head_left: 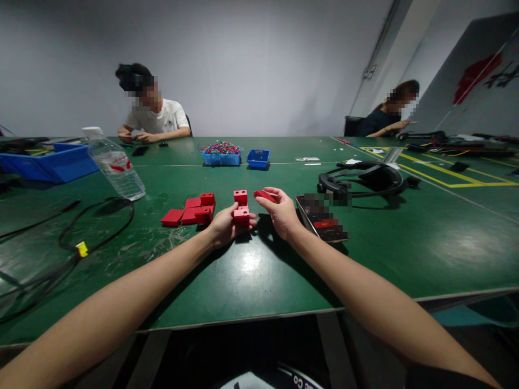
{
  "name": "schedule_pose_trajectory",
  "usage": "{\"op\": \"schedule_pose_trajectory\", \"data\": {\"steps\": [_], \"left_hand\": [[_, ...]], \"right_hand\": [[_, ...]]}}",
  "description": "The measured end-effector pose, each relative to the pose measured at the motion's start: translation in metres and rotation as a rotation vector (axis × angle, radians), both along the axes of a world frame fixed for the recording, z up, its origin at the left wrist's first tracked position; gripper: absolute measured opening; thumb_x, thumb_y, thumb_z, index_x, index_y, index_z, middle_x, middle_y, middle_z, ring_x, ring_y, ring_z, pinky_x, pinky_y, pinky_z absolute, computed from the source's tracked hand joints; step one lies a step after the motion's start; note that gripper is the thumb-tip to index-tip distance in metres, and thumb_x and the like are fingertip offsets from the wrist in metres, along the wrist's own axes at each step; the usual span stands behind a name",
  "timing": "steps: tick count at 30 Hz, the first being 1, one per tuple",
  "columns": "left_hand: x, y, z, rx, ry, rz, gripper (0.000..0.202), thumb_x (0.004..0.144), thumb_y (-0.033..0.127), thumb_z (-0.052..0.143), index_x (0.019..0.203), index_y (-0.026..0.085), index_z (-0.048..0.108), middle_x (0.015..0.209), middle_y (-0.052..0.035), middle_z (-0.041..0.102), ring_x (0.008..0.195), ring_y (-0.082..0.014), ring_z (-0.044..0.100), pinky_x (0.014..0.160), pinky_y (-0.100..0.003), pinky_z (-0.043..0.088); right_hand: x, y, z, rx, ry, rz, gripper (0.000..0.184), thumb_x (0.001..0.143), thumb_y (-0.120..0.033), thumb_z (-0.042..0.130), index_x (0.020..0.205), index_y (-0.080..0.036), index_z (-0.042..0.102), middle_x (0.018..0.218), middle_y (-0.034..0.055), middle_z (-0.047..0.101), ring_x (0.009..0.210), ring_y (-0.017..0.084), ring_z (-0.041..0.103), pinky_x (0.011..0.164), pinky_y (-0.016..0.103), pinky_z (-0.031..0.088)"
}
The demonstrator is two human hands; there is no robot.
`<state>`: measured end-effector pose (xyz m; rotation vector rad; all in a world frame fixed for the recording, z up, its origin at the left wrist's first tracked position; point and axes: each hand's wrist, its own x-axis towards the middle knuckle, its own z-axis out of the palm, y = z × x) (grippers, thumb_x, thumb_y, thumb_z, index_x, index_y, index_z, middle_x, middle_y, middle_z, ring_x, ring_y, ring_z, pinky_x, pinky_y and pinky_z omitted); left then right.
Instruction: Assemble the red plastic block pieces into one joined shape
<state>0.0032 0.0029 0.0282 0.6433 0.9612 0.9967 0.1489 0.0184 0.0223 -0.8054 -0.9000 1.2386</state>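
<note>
My left hand (224,226) is closed around a red block-like part (241,216), which has raised ends with small dark holes. Just to its right, my right hand (283,214) pinches a flat red piece (263,195) between thumb and fingers. A small gap separates the two red parts. Beside my left hand lies a group of red pieces (191,211) on the green table (259,275); some are flat and square, others blocky with holes. My left fingers are partly hidden behind the part they hold.
A phone (318,219) and a black headset (360,181) lie to the right. Leftward are a tilted-looking water bottle (117,170), black cables (73,259) and a blue bin (57,165). Two small blue trays (222,158) stand farther back. Two people (158,116) sit across the table.
</note>
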Motion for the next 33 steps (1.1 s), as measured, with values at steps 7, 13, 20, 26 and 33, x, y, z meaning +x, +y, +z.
{"op": "schedule_pose_trajectory", "data": {"steps": [7, 13, 20, 26, 33], "left_hand": [[-0.0008, 0.0021, -0.0031, 0.006, -0.036, 0.002, 0.034, 0.101, 0.029, 0.03, 0.104, 0.007, 0.056, 0.071, -0.0117, 0.07, 0.053, -0.019, 0.067, 0.052, -0.028, 0.054], [-0.0019, 0.0028, -0.0047, 0.011, -0.046, -0.019, 0.036, 0.101, 0.03, 0.029, 0.101, 0.008, 0.058, 0.073, -0.0115, 0.07, 0.054, -0.0178, 0.067, 0.052, -0.027, 0.054], [-0.0034, 0.0037, -0.0062, 0.011, -0.07, -0.01, 0.033, 0.1, 0.03, 0.033, 0.105, 0.009, 0.059, 0.072, -0.01, 0.07, 0.055, -0.0185, 0.068, 0.051, -0.027, 0.054], [-0.0025, 0.0028, -0.004, 0.014, -0.036, 0.004, 0.034, 0.1, 0.028, 0.032, 0.099, 0.008, 0.059, 0.07, -0.0108, 0.07, 0.054, -0.0187, 0.068, 0.051, -0.027, 0.054], [-0.0033, 0.0028, -0.0039, -0.004, -0.058, 0.002, 0.033, 0.1, 0.029, 0.032, 0.108, 0.008, 0.056, 0.073, -0.0104, 0.071, 0.053, -0.0187, 0.068, 0.05, -0.028, 0.054]], "right_hand": [[0.001, -0.0011, 0.0012, -0.049, -0.015, -0.015, 0.056, 0.049, -0.02, 0.086, 0.098, -0.016, 0.059, 0.089, 0.0026, 0.07, 0.08, 0.014, 0.065, 0.083, 0.03, 0.05], [0.0002, -0.0034, 0.0026, -0.027, -0.036, 0.044, 0.062, 0.049, -0.019, 0.086, 0.106, -0.016, 0.063, 0.086, 0.0007, 0.069, 0.076, 0.014, 0.063, 0.074, 0.029, 0.053], [-0.0024, 0.0006, -0.0001, -0.064, 0.117, 0.114, 0.043, 0.062, -0.021, 0.082, 0.1, -0.018, 0.061, 0.083, -0.0004, 0.067, 0.074, 0.014, 0.067, 0.074, 0.03, 0.058], [0.0002, 0.003, -0.0029, -0.065, 0.114, 0.103, 0.042, 0.056, -0.016, 0.084, 0.09, -0.016, 0.06, 0.081, 0.0015, 0.07, 0.075, 0.014, 0.067, 0.079, 0.029, 0.057], [0.0016, -0.0003, 0.0001, -0.05, 0.071, 0.133, 0.037, 0.058, -0.015, 0.081, 0.089, -0.019, 0.06, 0.083, -0.0021, 0.069, 0.076, 0.013, 0.066, 0.068, 0.027, 0.057]]}}
